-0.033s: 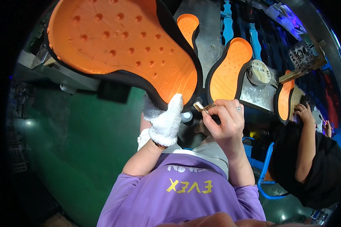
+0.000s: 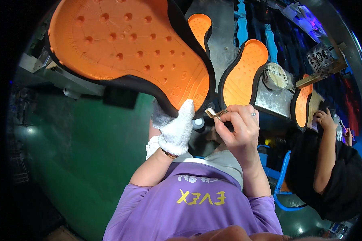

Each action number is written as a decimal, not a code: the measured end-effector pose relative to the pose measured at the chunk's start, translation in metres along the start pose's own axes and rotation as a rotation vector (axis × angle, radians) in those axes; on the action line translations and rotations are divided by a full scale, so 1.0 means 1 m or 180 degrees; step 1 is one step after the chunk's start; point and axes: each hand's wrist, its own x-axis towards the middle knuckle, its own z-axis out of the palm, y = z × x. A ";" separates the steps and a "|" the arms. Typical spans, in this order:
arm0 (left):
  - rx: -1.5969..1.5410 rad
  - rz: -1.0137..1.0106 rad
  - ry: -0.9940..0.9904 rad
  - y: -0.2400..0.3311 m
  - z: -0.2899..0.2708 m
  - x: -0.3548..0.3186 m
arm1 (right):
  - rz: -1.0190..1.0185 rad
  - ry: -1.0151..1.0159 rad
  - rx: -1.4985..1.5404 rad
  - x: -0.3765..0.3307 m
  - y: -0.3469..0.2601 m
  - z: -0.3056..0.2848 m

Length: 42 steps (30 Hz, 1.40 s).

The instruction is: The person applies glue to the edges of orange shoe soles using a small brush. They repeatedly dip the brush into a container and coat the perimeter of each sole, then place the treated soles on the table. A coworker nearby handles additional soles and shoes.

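Observation:
A large orange shoe sole (image 2: pixel 145 52) with a black rim fills the upper left, close to the camera. My left hand (image 2: pixel 177 130), in a white knitted glove, grips its lower end, the thumb on the orange face and the fingers hidden behind. Bare, with a ring on one finger, my right hand (image 2: pixel 241 126) pinches a small brownish tool with a white tip (image 2: pixel 211 112). That tip is at the black rim of the sole; whether it touches I cannot tell. Just beyond my right hand, another orange sole (image 2: pixel 245 74) rests on the metal bench.
A round tub (image 2: pixel 275 76) with a pale top stands right of the second sole. Further orange soles (image 2: pixel 200 29) lie along the metal bench (image 2: pixel 221 60). On the right a person in black (image 2: pixel 330 172) works beside a blue chair frame (image 2: pixel 283 193). Green floor (image 2: pixel 84 152) spreads at left.
The large sole has shifted very slightly in my left hand. Both my hands stay in place; the other person's hand has moved a little.

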 end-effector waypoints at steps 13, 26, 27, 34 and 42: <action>0.1299 0.0705 -0.0132 -0.017 -0.026 0.001 | 0.0095 -0.0088 -0.0293 0.000 0.001 0.008; 0.0408 0.0513 -0.0121 -0.015 -0.024 -0.003 | 0.0095 -0.0164 -0.0295 0.001 0.004 0.008; 0.0429 0.0498 -0.0108 -0.014 -0.023 -0.003 | 0.0043 -0.0176 -0.0274 0.001 0.005 0.009; 0.0236 -0.0656 -0.0010 -0.012 -0.023 -0.007 | -0.0413 -0.0513 -0.0207 0.009 0.003 0.002; 0.0248 -0.0693 -0.0467 -0.035 -0.041 -0.003 | -0.0336 -0.0695 0.0104 -0.007 0.003 -0.002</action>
